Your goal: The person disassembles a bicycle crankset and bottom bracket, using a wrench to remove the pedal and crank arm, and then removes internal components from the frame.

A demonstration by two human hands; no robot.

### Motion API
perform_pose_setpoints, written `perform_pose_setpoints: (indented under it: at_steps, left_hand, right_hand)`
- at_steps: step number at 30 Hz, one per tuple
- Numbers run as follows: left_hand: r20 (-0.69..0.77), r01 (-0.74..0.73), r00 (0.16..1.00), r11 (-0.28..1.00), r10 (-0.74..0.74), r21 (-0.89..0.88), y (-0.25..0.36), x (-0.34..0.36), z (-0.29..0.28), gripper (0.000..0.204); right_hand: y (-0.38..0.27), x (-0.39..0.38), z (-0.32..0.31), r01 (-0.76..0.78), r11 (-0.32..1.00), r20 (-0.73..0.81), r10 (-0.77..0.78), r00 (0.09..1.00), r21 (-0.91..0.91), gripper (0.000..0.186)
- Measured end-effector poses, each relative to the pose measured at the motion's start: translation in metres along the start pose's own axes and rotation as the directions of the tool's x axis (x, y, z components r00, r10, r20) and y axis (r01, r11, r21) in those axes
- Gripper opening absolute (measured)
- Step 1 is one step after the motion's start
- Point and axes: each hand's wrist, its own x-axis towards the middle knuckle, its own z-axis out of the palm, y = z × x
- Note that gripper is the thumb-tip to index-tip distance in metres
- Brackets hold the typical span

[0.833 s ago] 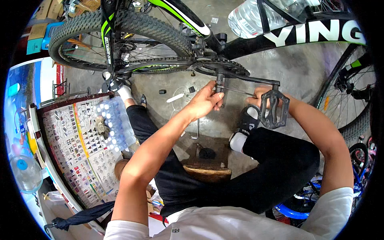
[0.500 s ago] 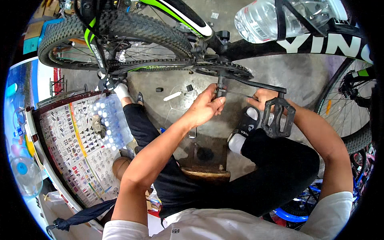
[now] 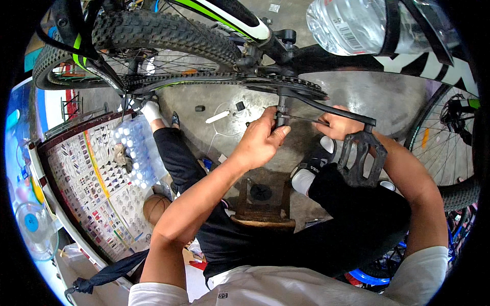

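Observation:
A metal crank puller point(image 3: 282, 105) sticks out from the middle of the bike's chainring point(image 3: 301, 86), pointing toward me. My left hand point(image 3: 259, 140) is closed around its near end, thumb on the right side. From that end a thin metal rod point(image 3: 305, 120) runs to the right. My right hand point(image 3: 343, 124) grips the rod's far end, fingers curled, just below the black crank arm point(image 3: 326, 107). A black pedal point(image 3: 363, 159) hangs from the crank arm's end, in front of my right wrist and partly hiding it.
The rear tyre point(image 3: 163, 30) and chain point(image 3: 189, 81) lie at upper left. A large clear bottle point(image 3: 342, 28) is strapped to the frame. Small black parts point(image 3: 240, 106) and a white stick point(image 3: 218, 117) lie on the floor. Packed bottles point(image 3: 138, 153) stand left, beside a basketball point(image 3: 156, 208).
The view has shifted slightly, so the bottle and pedal appear farther right. Both hands keep their grips on the crank puller and rod, with little visible turning.

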Motion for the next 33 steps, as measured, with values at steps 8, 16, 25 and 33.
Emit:
perform_pose_setpoints:
  at_steps: [8, 16, 25, 33]
  left_hand:
    - [-0.033, -0.127, 0.989, 0.941, 0.144, 0.313, 0.002, -0.001, -0.002, 0.041]
    - [0.081, -0.122, 0.99, 0.988, 0.114, 0.093, -0.015, 0.006, -0.012, 0.045]
    - [0.072, -0.096, 0.991, 0.971, 0.115, -0.218, -0.015, -0.006, -0.005, 0.034]
    - [0.106, -0.064, 0.99, 0.961, 0.095, -0.268, -0.012, -0.007, -0.002, 0.033]
  right_hand:
    - [0.016, 0.022, 0.02, 0.136, 0.988, 0.042, -0.139, 0.989, 0.069, 0.027]
    - [0.002, 0.022, 0.026, 0.033, 0.998, 0.028, -0.034, 0.999, 0.053, 0.045]
    - [-0.011, -0.011, -0.022, -0.359, 0.931, 0.13, 0.348, 0.928, 0.067, 0.062]
    - [-0.029, -0.07, -0.049, -0.28, 0.954, 0.024, 0.279, 0.96, 0.103, 0.042]
